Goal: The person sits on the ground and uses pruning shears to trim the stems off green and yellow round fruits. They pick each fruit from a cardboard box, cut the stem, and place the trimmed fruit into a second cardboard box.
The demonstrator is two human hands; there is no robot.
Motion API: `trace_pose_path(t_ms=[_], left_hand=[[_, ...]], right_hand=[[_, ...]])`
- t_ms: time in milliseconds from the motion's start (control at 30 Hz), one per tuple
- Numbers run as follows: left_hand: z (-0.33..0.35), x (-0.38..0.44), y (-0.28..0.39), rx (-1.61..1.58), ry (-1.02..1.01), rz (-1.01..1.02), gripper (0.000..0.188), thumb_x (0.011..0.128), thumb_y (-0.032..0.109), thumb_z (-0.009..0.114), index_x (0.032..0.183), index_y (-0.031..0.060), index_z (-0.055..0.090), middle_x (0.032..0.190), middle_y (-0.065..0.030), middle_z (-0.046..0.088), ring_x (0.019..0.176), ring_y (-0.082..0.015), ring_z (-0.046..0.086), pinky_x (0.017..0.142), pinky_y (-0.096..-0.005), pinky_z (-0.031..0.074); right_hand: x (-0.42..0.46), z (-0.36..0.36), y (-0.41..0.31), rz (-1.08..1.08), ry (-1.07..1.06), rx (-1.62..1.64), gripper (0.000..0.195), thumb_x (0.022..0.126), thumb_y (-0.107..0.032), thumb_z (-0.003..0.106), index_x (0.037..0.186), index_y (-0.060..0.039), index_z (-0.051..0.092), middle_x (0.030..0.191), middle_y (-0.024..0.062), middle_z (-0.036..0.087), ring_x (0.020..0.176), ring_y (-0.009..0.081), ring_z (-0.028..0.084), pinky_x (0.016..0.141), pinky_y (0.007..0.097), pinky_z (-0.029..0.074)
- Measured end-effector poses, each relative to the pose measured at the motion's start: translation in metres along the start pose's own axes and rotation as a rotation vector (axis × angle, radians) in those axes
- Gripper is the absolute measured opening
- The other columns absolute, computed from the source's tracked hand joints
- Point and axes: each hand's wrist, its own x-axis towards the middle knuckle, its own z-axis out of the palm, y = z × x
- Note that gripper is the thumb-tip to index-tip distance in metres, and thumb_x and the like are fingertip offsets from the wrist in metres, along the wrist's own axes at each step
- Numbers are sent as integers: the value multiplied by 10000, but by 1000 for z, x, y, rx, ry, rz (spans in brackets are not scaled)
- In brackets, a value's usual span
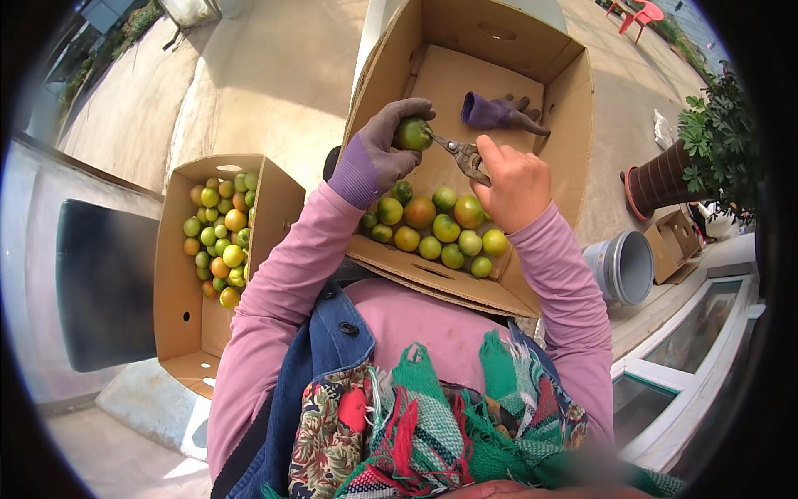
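Observation:
My left hand (380,146), in a purple and grey work glove, holds a green tomato (413,134) above the large cardboard box (564,156) before me. My bare right hand (514,181) grips a pair of rusty pruning snips (462,155), their tips touching the stem end of this tomato. Whether the blades are closed on the stem is too small to tell. Below my hands, several green and orange-tinged tomatoes (446,227) lie along the near side of the box. A second purple and grey glove (505,113) rests on the box floor farther back.
To my left stands another cardboard box (181,324) with many green and orange tomatoes (219,234), beside a dark chair back (106,284). On the right are a grey bucket (631,268), a potted plant (664,178), a small cardboard box (673,246) and a white-framed window (686,368).

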Motion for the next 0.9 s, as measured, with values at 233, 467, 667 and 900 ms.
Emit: trace_pose_path(t_ms=[233,467,667,900], left_hand=[[-5,-3,1,-78,225,-14,394,897,80,731,1248,24,561,1069,-55,648,872,-117,628,807,-260,548],[-92,-46,24,-1,667,137,401,878,45,784,1235,-3,609,1122,-90,669,1013,-146,648,922,-270,547],[-311,-178,-86,990,993,-447,396,811,133,809,1178,67,678,1026,-112,739,887,-200,720,804,-308,579],[-361,-229,-159,1202,903,-698,513,782,160,790,1273,94,656,1147,-163,725,1021,-284,708,901,-351,547]], right_hand=[[7,-1,10,72,137,38,505,698,-203,819,1149,-71,632,819,107,630,729,316,647,672,417,505],[3,-4,10,140,106,78,516,743,-201,815,1215,-84,644,781,69,595,693,292,607,654,413,490],[10,-3,7,109,112,110,496,755,-207,804,1210,-88,646,777,63,587,695,282,602,648,409,488],[10,-2,11,159,82,80,472,759,-227,797,1186,-87,650,807,71,614,730,289,631,669,410,505]])
